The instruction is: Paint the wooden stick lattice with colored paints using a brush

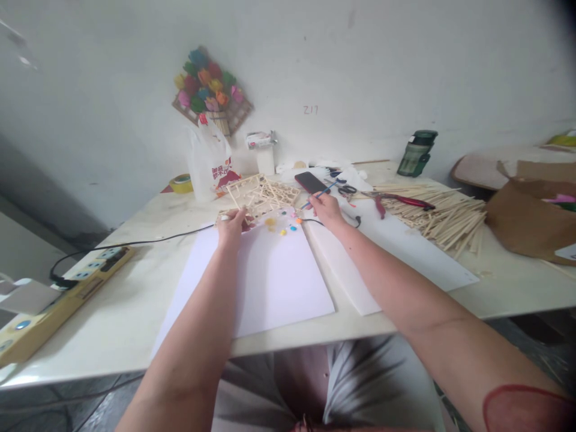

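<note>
My left hand (234,225) is closed at the near left edge of a pale wooden stick frame (265,195); its fingers are bent and partly hidden. My right hand (324,209) grips a thin blue brush (327,188), tilted up to the right, its lower tip near several paint dabs (293,228) in yellow, blue, orange and pink. The dabs lie at the top of a white sheet (283,276) in front of me. A second white sheet (391,246) lies under my right forearm.
Behind are a phone (310,182), scissors (346,189) and a plastic bag (209,162). Red-handled pliers (407,201) rest on loose sticks (450,222) at right, beside a brown bag (531,210). A green bottle (416,153) stands behind. A power strip (67,300) lies left, its cable crossing the table.
</note>
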The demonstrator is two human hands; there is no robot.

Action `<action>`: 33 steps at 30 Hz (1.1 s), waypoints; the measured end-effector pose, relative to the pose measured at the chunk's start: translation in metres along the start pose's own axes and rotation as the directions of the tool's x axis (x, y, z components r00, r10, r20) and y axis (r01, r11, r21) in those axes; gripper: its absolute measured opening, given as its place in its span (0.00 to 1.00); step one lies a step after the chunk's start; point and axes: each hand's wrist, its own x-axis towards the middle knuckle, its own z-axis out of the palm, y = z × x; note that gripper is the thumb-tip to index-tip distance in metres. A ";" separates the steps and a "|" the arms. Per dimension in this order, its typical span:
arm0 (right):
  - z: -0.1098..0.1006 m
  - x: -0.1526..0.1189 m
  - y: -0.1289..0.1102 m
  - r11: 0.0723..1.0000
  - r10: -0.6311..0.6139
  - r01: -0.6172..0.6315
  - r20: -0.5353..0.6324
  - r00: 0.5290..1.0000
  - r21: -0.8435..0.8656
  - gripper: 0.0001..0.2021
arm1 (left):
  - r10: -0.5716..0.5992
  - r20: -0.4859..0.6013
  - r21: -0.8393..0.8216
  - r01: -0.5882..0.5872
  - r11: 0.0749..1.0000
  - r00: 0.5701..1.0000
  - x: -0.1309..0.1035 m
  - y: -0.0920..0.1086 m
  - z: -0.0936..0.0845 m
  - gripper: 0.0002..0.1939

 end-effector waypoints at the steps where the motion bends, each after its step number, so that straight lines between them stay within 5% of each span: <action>1: 0.000 0.000 0.000 1.000 -0.001 0.001 0.002 1.000 -0.002 0.07 | 0.000 -0.001 -0.001 0.000 1.000 1.000 0.000 0.000 0.000 0.17; 33: -0.013 0.001 -0.009 0.990 0.012 -0.004 -0.052 0.999 0.143 0.08 | 0.000 -0.020 0.008 0.000 1.000 1.000 -0.003 0.002 0.001 0.17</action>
